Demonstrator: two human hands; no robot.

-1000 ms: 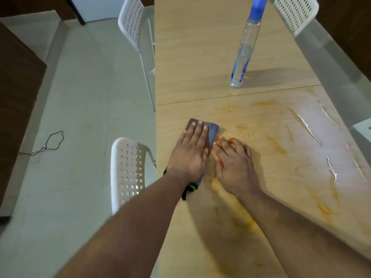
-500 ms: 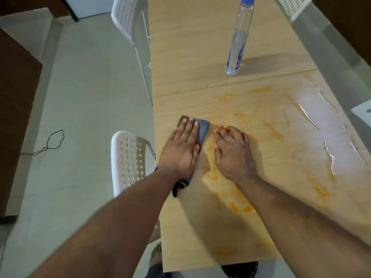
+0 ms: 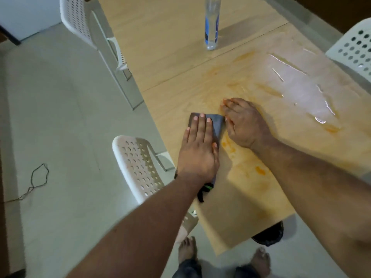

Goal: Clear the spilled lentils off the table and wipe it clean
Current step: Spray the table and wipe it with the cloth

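My left hand (image 3: 197,149) lies flat, fingers together, pressing a folded grey cloth (image 3: 217,124) onto the light wooden table (image 3: 170,57) near its left edge. A dark strip with a green tag (image 3: 204,190) hangs out from under my wrist. My right hand (image 3: 245,123) rests palm down on the bare wood just right of the cloth, holding nothing. Orange smears (image 3: 260,170) stain the wood by my right forearm. Shiny wet streaks (image 3: 301,91) cover the right part of the table. No loose lentils show.
A clear spray bottle with a blue label (image 3: 211,27) stands at the back of the table. White perforated chairs stand at the near left (image 3: 138,167), far left (image 3: 80,21) and right (image 3: 355,49). A dark bin (image 3: 271,235) and bare feet (image 3: 186,250) are below the table's near edge.
The view has swung left and tilted down, showing my feet. My left hand and the cloth have stayed at the left edge; my right hand has stayed beside them.
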